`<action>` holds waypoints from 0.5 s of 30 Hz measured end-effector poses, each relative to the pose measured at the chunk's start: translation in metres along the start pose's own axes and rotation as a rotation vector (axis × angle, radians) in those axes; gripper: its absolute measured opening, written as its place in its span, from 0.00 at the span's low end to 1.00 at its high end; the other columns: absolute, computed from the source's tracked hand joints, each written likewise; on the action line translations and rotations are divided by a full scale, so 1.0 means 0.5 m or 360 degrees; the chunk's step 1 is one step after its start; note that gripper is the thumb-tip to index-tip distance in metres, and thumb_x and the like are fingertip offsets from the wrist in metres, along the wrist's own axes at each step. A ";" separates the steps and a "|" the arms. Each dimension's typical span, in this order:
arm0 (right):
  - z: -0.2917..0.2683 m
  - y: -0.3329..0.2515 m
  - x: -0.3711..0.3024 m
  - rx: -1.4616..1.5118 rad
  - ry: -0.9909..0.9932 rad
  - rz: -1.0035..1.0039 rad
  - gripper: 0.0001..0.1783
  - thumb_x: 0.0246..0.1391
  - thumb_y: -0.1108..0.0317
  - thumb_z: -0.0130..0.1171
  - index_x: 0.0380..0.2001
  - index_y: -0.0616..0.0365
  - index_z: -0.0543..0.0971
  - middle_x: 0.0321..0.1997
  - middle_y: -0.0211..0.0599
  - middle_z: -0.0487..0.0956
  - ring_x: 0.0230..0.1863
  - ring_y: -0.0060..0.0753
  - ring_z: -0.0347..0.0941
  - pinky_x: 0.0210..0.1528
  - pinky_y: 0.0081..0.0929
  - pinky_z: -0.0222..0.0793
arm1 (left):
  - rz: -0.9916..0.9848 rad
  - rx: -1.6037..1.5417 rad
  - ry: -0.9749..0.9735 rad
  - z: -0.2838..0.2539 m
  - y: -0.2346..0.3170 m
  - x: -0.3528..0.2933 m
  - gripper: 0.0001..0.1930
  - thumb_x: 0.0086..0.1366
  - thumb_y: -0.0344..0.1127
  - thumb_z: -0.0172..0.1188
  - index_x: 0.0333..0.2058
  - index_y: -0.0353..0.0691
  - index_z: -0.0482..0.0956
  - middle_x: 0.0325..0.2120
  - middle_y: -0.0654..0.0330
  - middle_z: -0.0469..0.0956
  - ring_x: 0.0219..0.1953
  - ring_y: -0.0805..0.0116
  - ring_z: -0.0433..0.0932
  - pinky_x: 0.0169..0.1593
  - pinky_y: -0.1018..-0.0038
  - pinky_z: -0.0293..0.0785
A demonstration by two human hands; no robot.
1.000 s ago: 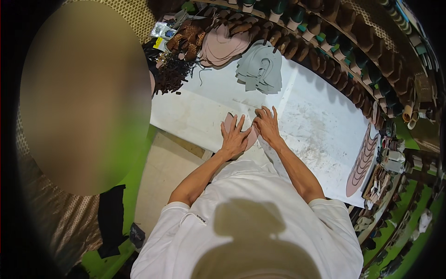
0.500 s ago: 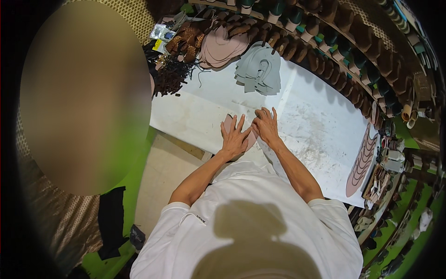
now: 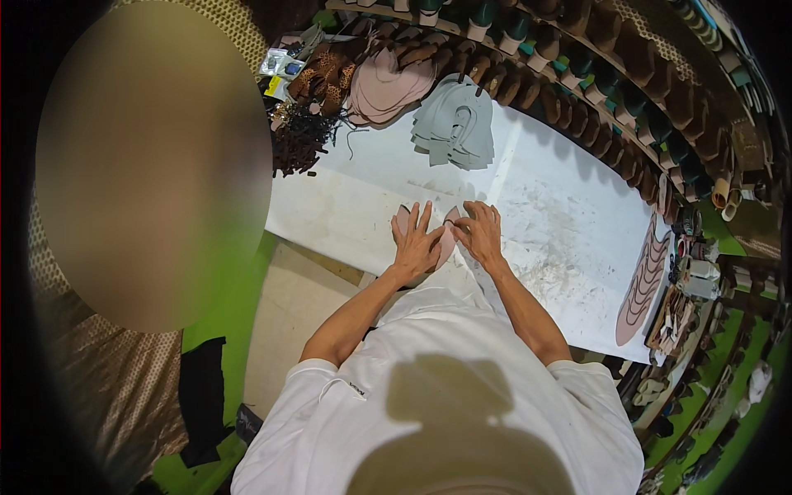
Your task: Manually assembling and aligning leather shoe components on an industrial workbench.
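Observation:
Two pink sole-shaped pieces show at the near edge of the white worktable, mostly covered by my hands. My left hand [image 3: 417,243] lies flat over the left pink piece [image 3: 403,218], its fingers stretched out and apart. To its right, the other pink piece [image 3: 446,247] points its tip away from me. My right hand [image 3: 481,233] has its thumb and fingertips closed at the right edge of that piece, near the tip. Whether the two pieces join under my left hand is hidden.
Beyond my hands lies a stack of grey cut sheets [image 3: 454,124], with pink sole sheets [image 3: 392,87] and dark strips [image 3: 301,148] to its left. A wavy-marked pink sheet [image 3: 643,285] rests at the table's right end. Shoe racks [image 3: 569,78] curve behind.
My right hand has shifted slightly right, away from the left one, and its fingers have drawn together. More of the right pink piece and its tip now shows.

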State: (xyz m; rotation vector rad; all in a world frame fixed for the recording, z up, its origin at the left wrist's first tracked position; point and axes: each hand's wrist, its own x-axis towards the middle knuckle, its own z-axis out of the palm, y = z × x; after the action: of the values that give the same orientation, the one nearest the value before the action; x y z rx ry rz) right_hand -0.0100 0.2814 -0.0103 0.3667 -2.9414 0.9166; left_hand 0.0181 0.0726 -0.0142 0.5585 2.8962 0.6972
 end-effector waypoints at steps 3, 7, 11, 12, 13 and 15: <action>0.002 0.000 0.003 0.0023 -0.0038 -0.0045 0.11 0.55 0.59 0.68 0.31 0.55 0.88 0.62 0.42 0.76 0.71 0.50 0.63 0.76 0.59 0.46 | 0.0015 -0.0005 0.0029 0.004 -0.004 0.001 0.20 0.62 0.42 0.64 0.54 0.55 0.85 0.78 0.51 0.46 0.79 0.43 0.42 0.66 0.22 0.35; 0.006 0.004 0.025 -0.0002 -0.0062 -0.0077 0.08 0.55 0.63 0.66 0.32 0.56 0.86 0.62 0.42 0.75 0.71 0.51 0.63 0.76 0.60 0.44 | 0.0016 -0.0030 0.0036 0.001 -0.001 0.004 0.20 0.62 0.41 0.64 0.54 0.55 0.85 0.78 0.51 0.46 0.79 0.43 0.42 0.66 0.22 0.35; 0.005 0.007 0.047 -0.0004 -0.0069 -0.0149 0.09 0.56 0.65 0.65 0.36 0.57 0.85 0.62 0.42 0.75 0.72 0.53 0.62 0.77 0.63 0.43 | 0.0010 -0.0042 0.0043 -0.003 0.003 0.007 0.22 0.62 0.39 0.62 0.56 0.57 0.84 0.78 0.49 0.48 0.78 0.42 0.42 0.66 0.23 0.35; 0.005 0.008 0.052 -0.0004 -0.0071 -0.0152 0.09 0.56 0.65 0.65 0.36 0.57 0.85 0.62 0.42 0.75 0.72 0.53 0.62 0.77 0.63 0.43 | -0.0003 -0.0033 0.0025 -0.002 0.002 0.007 0.22 0.62 0.40 0.62 0.56 0.58 0.84 0.78 0.49 0.48 0.78 0.42 0.42 0.66 0.22 0.35; 0.004 0.011 0.056 -0.0027 -0.0094 -0.0180 0.09 0.56 0.65 0.65 0.36 0.57 0.85 0.63 0.42 0.74 0.72 0.53 0.61 0.77 0.64 0.43 | -0.0006 -0.0033 0.0027 -0.002 0.002 0.007 0.22 0.62 0.40 0.62 0.56 0.58 0.84 0.78 0.49 0.48 0.78 0.42 0.42 0.66 0.22 0.35; 0.004 0.014 0.064 -0.0051 -0.0118 -0.0209 0.09 0.57 0.65 0.65 0.37 0.58 0.85 0.63 0.43 0.74 0.73 0.54 0.61 0.77 0.65 0.43 | -0.0037 -0.0001 -0.0003 0.000 0.000 0.006 0.22 0.63 0.42 0.61 0.57 0.59 0.84 0.78 0.50 0.47 0.79 0.42 0.41 0.66 0.21 0.34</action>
State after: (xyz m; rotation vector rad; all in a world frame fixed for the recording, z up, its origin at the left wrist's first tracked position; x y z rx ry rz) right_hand -0.0427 0.2790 -0.0126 0.5971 -2.9512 0.8566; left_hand 0.0151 0.0737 -0.0140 0.5247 2.8954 0.6943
